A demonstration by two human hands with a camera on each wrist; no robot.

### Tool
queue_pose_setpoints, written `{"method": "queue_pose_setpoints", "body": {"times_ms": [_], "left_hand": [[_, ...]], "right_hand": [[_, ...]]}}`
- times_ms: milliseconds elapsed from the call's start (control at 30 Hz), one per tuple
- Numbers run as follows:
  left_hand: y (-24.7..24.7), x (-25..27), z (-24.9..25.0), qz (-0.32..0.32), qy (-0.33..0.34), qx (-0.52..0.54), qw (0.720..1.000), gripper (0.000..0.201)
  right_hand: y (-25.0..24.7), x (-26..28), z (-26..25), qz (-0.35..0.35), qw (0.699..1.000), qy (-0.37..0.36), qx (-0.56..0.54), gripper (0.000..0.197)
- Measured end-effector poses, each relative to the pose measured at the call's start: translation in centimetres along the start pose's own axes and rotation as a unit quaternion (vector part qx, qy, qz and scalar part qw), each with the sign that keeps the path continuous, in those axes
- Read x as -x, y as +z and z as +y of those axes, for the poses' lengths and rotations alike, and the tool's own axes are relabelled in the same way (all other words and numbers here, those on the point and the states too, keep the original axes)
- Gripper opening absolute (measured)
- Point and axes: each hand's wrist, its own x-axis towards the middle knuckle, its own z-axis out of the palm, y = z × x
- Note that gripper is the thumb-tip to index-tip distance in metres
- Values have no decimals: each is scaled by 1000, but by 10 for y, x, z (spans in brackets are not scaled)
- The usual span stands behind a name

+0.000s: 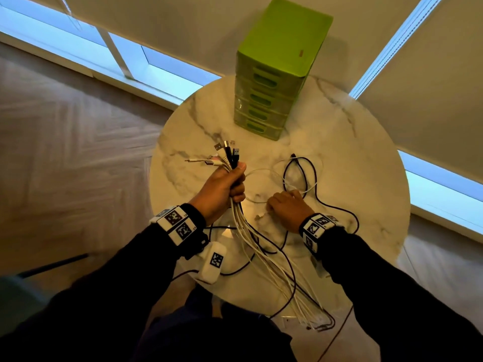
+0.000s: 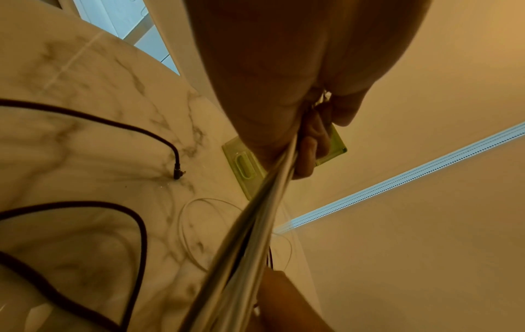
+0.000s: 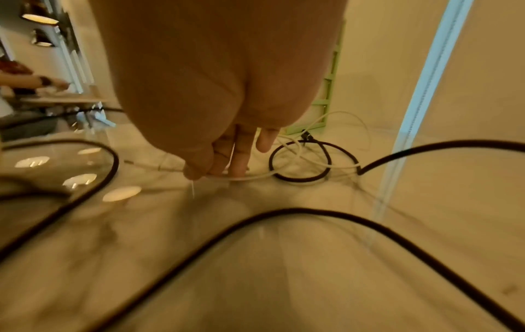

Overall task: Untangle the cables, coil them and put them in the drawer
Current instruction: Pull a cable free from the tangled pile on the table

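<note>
Left hand [image 1: 222, 189] fisted round a bundle of cables [image 1: 241, 220], USB plugs [image 1: 227, 150] fanned above the thumb, tails trailing off the near table edge; right hand [image 1: 288, 207] down on the marble table [image 1: 366, 178], fingertips [image 3: 238, 170] pinching a loose white cable [image 3: 284, 170]; black cable [image 1: 313, 184] looped just beyond; green drawer unit [image 1: 274, 74] at the far edge, drawers closed.
</note>
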Motion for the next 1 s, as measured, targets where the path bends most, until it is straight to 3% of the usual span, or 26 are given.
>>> {"method": "queue_pose_setpoints", "body": {"times_ms": [67,133,200,267,333,467,500,600,667,800,933,1000], "left_hand": [[1,-4,-2,6,2,7,1000,27],[2,-9,-4,16,11,0,1000,19],[7,-12,-5,10,24,-16,1000,13],[13,-14,-5,-3,30,-44,999,25],[19,-15,-4,-35,39,-95,994,31],[24,-16,4,-97,47,-174,979,19],[23,-17,8,-99,38,-167,980,22],[22,-22,17,-89,23,-133,987,28],[25,-24,21,-83,30,-120,989,27],[39,-19,23,-104,50,-152,982,33],[54,-5,19,-166,70,-213,960,39],[63,4,19,-166,76,-238,954,45]], "right_hand": [[-14,3,4,82,977,27,-193,14],[-38,10,4,167,897,70,-403,6],[-66,21,-4,185,818,96,-535,5],[-85,32,-19,154,777,89,-604,2],[-92,43,-37,132,758,76,-634,2],[-90,58,-62,169,720,85,-668,5],[-89,62,-66,182,725,95,-657,9],[-84,74,-70,208,803,112,-547,21],[-82,82,-72,246,834,123,-479,24],[-96,92,-71,344,802,155,-462,26],[-111,94,-72,343,817,139,-442,24],[-115,93,-74,330,826,130,-437,23]]}}
